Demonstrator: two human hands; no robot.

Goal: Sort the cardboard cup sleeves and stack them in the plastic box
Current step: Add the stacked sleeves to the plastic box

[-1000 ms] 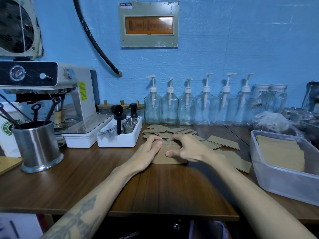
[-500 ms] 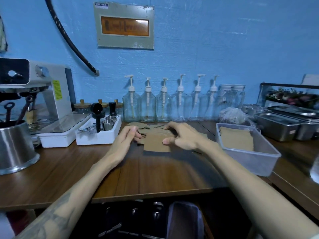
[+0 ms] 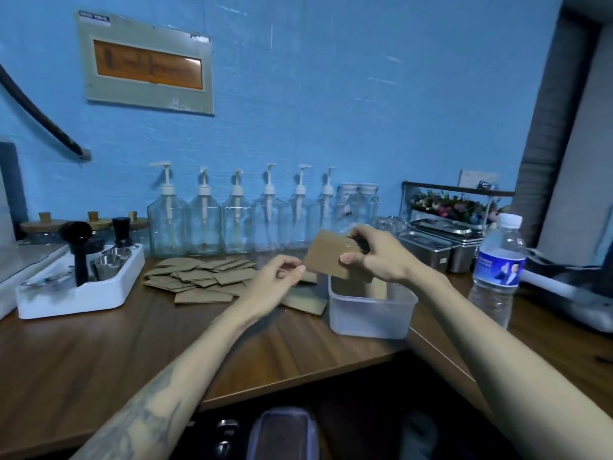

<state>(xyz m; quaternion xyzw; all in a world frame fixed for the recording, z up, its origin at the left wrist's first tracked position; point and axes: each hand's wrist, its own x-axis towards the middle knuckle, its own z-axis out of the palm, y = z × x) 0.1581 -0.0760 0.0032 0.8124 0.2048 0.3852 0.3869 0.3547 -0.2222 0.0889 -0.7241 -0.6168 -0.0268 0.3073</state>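
My right hand (image 3: 374, 257) has a tight grip on a bunch of sleeves (image 3: 333, 258) above the plastic box (image 3: 371, 315). My left hand (image 3: 277, 280) is loose. Many loose sleeves (image 3: 199, 280) wait on the worktop (image 3: 132, 353).

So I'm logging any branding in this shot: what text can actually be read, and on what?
No text here is legible.
Water bottle: blue label with print and a picture, too blurred to read.
Wall panel: dark marks on its orange window, plus a small sticker, both unreadable.
Steel container: small label, too small.
Cardboard sleeves: no print visible.
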